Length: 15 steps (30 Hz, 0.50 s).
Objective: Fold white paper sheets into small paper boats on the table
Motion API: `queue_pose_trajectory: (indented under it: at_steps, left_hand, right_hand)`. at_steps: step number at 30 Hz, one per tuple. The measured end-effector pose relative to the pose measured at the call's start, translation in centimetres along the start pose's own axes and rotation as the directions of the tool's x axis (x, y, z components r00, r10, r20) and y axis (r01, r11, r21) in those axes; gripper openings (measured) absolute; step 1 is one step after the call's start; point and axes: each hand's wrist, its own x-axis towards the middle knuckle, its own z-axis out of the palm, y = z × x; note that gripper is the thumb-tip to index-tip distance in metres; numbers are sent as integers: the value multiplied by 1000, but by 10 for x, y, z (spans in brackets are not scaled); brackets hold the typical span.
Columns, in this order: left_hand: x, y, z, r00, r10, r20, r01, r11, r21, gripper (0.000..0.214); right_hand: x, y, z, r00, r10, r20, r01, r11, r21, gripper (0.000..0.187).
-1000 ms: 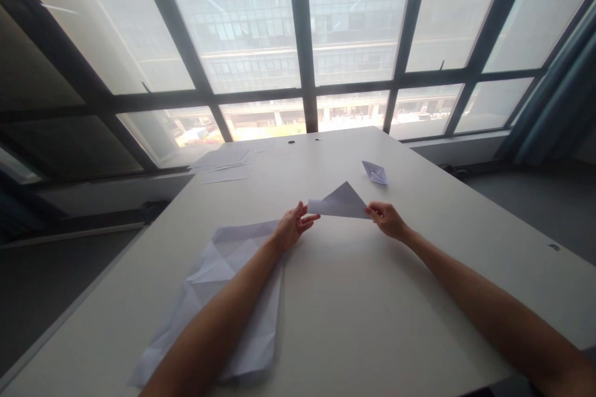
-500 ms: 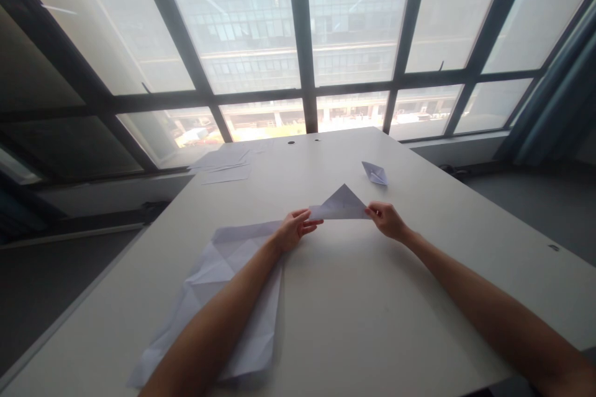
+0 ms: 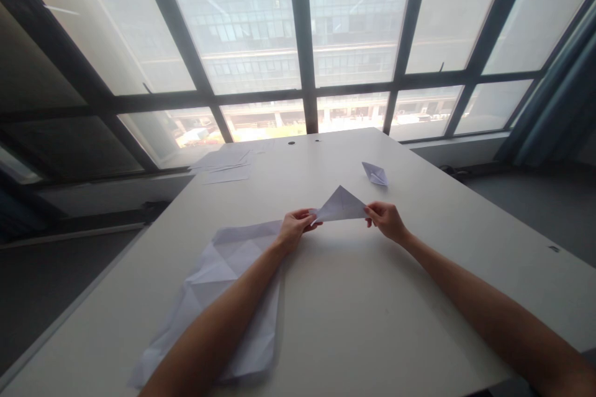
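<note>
A white paper folded into a triangle (image 3: 341, 206) is held up just above the white table (image 3: 354, 316), its peak pointing away from me. My left hand (image 3: 295, 227) pinches its left corner with closed fingers. My right hand (image 3: 385, 219) pinches its right corner. Under my left forearm lies a large creased white sheet (image 3: 223, 273), spread flat.
A small folded paper boat (image 3: 375, 173) sits on the table beyond my right hand. Several loose white sheets (image 3: 227, 165) lie at the far left corner. Large windows with dark frames stand behind the table, and a blue curtain (image 3: 554, 105) hangs at the right.
My left hand's fingers, loosely spread by the paper's left corner, have closed on that corner. The triangle has tipped up slightly. My right hand has stayed on its corner.
</note>
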Motion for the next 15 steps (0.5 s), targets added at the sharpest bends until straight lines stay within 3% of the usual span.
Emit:
queue_pose_trajectory:
  at_steps: [7, 15]
  left_hand:
    - [2, 0, -1, 993, 38, -107, -46, 997, -70, 35]
    - [1, 0, -1, 1000, -24, 9, 24, 998, -58, 35]
  right_hand:
    - [0, 1, 1, 999, 7, -36, -7, 1000, -10, 45]
    - [1, 5, 1, 999, 2, -53, -1, 1000, 27, 43]
